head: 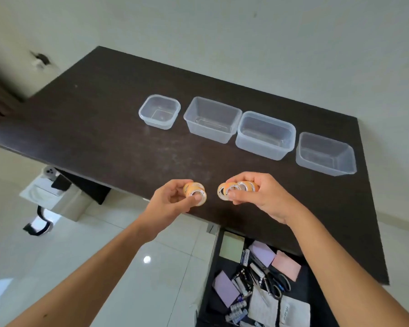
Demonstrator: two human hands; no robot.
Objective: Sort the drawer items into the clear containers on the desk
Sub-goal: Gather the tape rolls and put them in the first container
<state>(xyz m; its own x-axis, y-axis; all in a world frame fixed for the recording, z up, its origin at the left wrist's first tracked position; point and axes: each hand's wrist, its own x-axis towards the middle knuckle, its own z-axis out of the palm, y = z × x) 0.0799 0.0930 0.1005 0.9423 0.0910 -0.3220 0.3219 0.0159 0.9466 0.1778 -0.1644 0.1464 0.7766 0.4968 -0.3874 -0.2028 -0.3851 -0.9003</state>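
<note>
My left hand (172,199) grips a small stack of orange-cored tape rolls (195,190) above the desk's near edge. A little to the right, my right hand (257,197) holds several more tape rolls (234,188) in a row between thumb and fingers. Several clear containers stand empty in a line on the dark desk (104,119): a small square one (159,111), then three larger rectangular ones (212,119), (266,135), (325,154). Below the desk the open drawer (257,282) holds sticky-note pads, batteries, scissors and papers.
A white unit (50,194) with a phone and dark items on it stands on the tiled floor at the left. A wall runs close behind the desk. The desk's right edge lies just beyond the last container.
</note>
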